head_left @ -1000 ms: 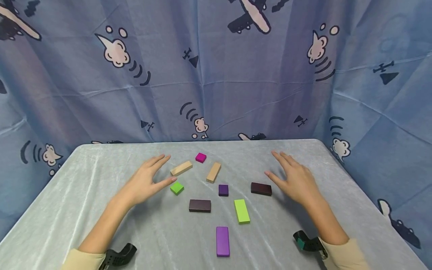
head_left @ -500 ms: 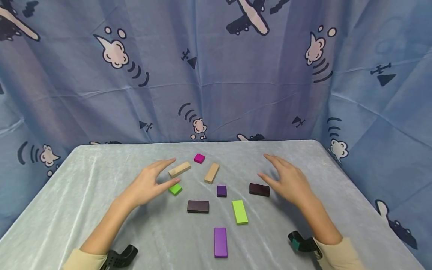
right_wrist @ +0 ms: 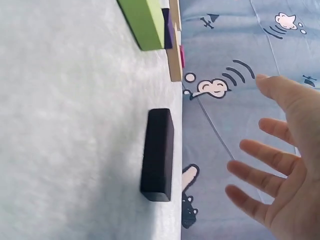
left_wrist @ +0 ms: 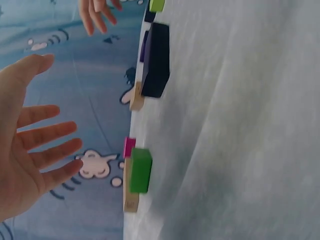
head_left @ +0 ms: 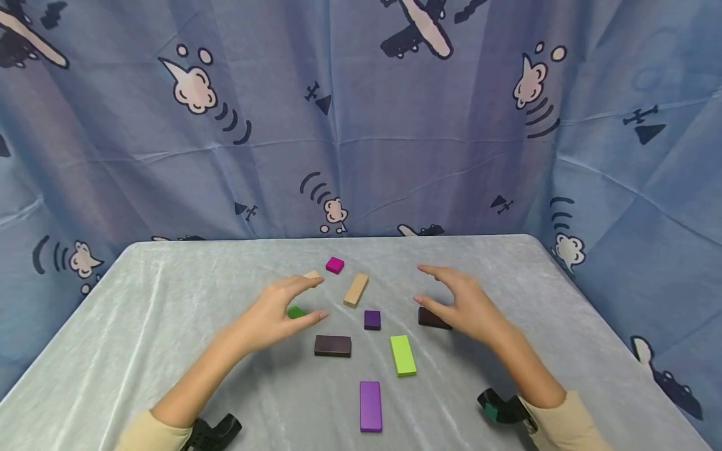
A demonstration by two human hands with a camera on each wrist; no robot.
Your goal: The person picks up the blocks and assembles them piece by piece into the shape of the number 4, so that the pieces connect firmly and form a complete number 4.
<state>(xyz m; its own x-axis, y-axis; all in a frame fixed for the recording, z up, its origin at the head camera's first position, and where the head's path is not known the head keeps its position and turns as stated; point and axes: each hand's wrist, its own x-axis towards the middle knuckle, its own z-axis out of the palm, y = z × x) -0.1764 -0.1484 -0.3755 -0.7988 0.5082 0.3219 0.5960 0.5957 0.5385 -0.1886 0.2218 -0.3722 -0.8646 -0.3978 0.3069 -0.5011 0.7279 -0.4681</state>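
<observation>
My left hand hovers over the table with fingers spread and nothing held. Beneath it in the head view, a small green block and a pale wooden block are partly covered. The left wrist view shows that green block whole, apart from the fingers. On the other side my right hand, also holding nothing, is raised with fingers extended. It overlaps the end of a dark brown block. In the right wrist view this dark block lies on the cloth, away from the fingertips.
Between the hands lie a second wooden block, a magenta block, a dark purple block, another dark brown block and a lime block. Closer in is a long purple block. A patterned blue curtain hangs behind the grey-covered table.
Both hands have moved inward toward each other. The left now covers more of the green block and wooden block; the right now overlaps its dark brown block. The blocks stay put.
</observation>
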